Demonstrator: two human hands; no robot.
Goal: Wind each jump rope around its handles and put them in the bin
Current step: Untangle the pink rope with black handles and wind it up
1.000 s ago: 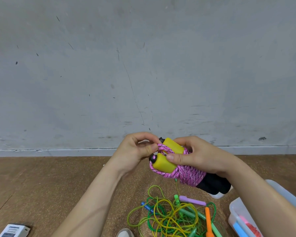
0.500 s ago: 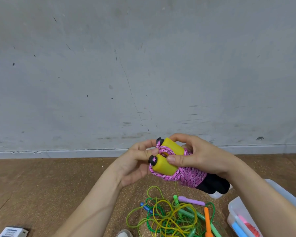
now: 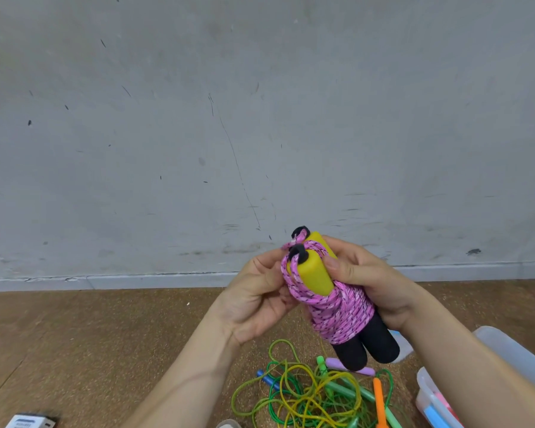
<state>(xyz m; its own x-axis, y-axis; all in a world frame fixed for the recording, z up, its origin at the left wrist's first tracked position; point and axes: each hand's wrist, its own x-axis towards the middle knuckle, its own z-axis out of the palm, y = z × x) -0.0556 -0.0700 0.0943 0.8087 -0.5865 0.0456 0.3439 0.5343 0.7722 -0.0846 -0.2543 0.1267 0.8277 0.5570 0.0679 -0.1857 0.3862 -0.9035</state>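
Observation:
A pink speckled jump rope (image 3: 340,310) is wound round its two yellow-and-black handles (image 3: 314,274), held up in front of the wall. My right hand (image 3: 371,282) grips the bundle from the right, thumb pressed on the near handle. My left hand (image 3: 257,298) pinches the rope's loose turns at the top left of the handles. On the floor below lies a tangle of green and yellow ropes (image 3: 303,393) with green, blue, purple and orange handles. The clear plastic bin (image 3: 513,353) stands at the lower right with coloured things inside.
A grey wall (image 3: 260,118) rises close ahead, meeting the brown cork floor (image 3: 90,341) at a pale skirting. A small white box (image 3: 28,423) lies at the bottom left edge.
The bundle has tilted more upright and moved a little toward me. My left hand has shifted from the handle tops to the rope at the bundle's left side.

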